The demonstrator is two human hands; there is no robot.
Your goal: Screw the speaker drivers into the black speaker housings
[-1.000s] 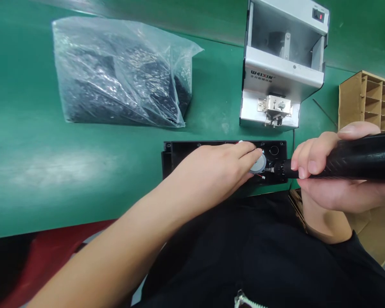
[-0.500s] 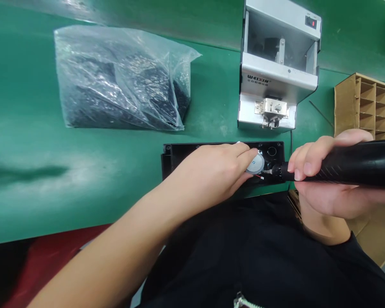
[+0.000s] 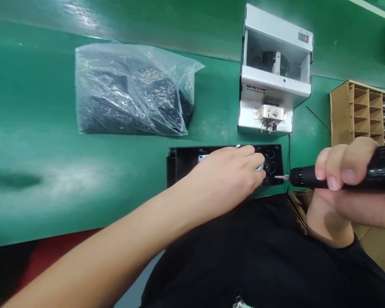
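Observation:
A long black plastic housing [image 3: 184, 160] lies on the green table just in front of my body. My left hand [image 3: 226, 171] reaches over it, fingers bent around a small round silver-grey speaker [image 3: 259, 165] inside, mostly hidden by them. Another light-grey part [image 3: 202, 158] shows in the housing left of that hand. In my right hand [image 3: 348, 167] is a black electric screwdriver [image 3: 304, 176], held level, its bit pointing left over the housing's right end. Whether the bit touches anything, I cannot tell.
Behind the housing stands a silver screw feeder [image 3: 276, 81] with a lit red switch. A clear plastic bag [image 3: 134, 90] of dark parts lies at the back left. On the right is a cardboard divider box [image 3: 340, 113]. A thin cable [image 3: 289, 154] runs beside the housing.
The screwdriver has drawn back to the right, away from the speaker. My left fingers have shifted right and now cover more of the speaker. The whole view has moved slightly.

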